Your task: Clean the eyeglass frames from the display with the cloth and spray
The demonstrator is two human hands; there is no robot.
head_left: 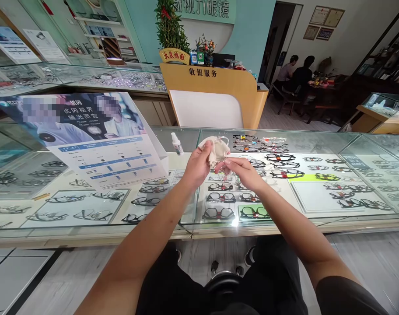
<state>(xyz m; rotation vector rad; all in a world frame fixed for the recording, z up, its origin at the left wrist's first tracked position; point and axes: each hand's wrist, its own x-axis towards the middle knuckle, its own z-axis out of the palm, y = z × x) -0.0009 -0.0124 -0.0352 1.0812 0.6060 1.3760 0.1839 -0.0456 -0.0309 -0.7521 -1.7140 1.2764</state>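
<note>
Someone is seated at a glass counter (219, 232), both arms reaching out towards 12 o'clock. The left hand (198, 165) has a pale cloth (219, 151) bunched up, thumb pressed on its face with the fingers behind. The right hand (247, 173) comes in from the cloth's 4 o'clock side, thumb and forefinger pinched together on what looks like a clear pair of glasses (223, 140), partly wrapped in the cloth; the fabric and fingers hide most of it. Cloth and glasses are held up above the counter.

Near the cloth, at its 9 o'clock, a white bottle (177, 144) stands upright. Farther out, between 8 and 9 o'clock, a printed sign (120, 164) leans. Dark frames (221, 197) lie in rows at 6 o'clock, and more (280, 157) at 3. A wooden desk (215, 76) stands at 12, with a plant (171, 28) at 11. Two people (298, 72) sit well away at 1 o'clock.
</note>
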